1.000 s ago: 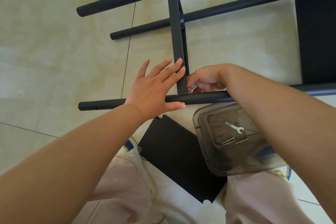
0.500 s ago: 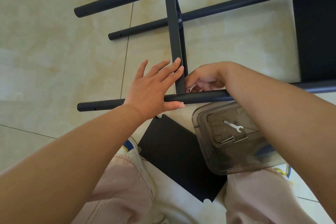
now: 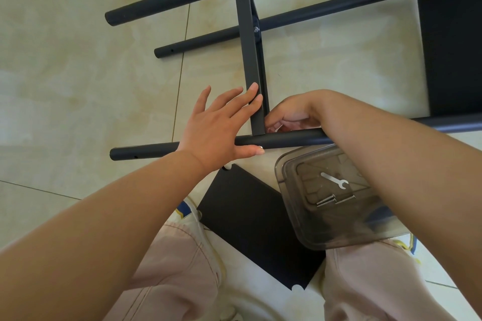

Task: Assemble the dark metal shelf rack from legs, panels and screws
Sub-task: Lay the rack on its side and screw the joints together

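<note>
Counting three legs (image 3: 300,139), two panels (image 3: 257,229)

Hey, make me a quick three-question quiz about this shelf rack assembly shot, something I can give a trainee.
1. True or false: the left hand lies flat with straight fingers on the dark round metal leg and the dark upright panel edge.
2. What lies in the clear smoky plastic box? A) small silver wrench and long silver screws B) a hammer C) tape
3. The loose dark flat panel lies on the floor between the person's ____.

Key: 1 true; 2 A; 3 legs
</note>
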